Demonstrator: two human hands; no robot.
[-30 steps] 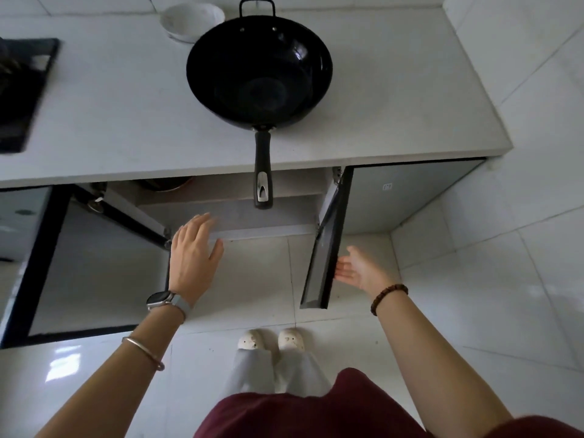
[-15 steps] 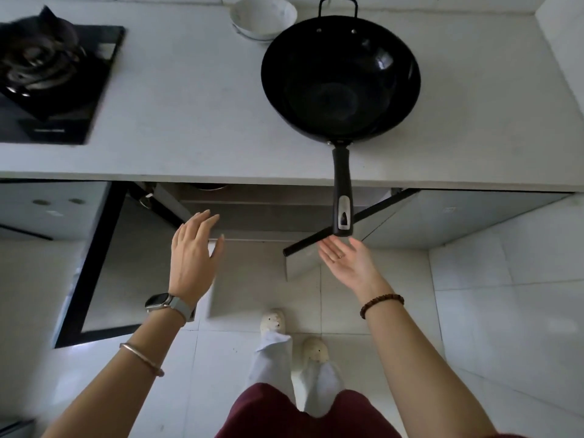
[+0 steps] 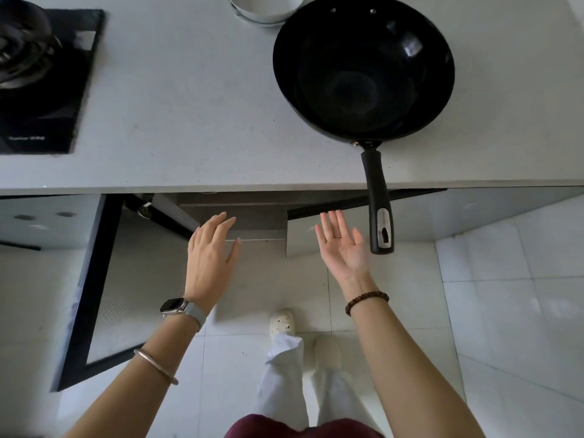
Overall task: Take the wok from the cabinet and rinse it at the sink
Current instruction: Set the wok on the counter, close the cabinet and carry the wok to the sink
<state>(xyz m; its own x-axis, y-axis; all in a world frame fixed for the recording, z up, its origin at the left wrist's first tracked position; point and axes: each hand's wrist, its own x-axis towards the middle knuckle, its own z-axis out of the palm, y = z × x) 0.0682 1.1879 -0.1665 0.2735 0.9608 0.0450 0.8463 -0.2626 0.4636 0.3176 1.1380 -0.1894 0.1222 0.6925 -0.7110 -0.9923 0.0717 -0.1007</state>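
A black wok (image 3: 363,67) sits on the white countertop (image 3: 189,105), its long black handle (image 3: 379,203) sticking out past the counter's front edge. My right hand (image 3: 343,245) is open, palm up, just left of the handle's end and not touching it. My left hand (image 3: 211,257) is open, palm down, in front of the cabinet opening (image 3: 234,210) under the counter. The cabinet's right door (image 3: 316,229) is nearly closed; its left door (image 3: 91,295) hangs wide open. No sink is in view.
A white bowl (image 3: 265,7) stands behind the wok at the counter's back. A black gas hob (image 3: 41,77) fills the counter's left end. White tiled floor lies below, with my feet (image 3: 284,322) in pale slippers near the cabinet.
The right cabinet door has swung from wide open to nearly closed. My right hand has moved up from beside the door to next to the wok handle. The left hand has barely shifted.
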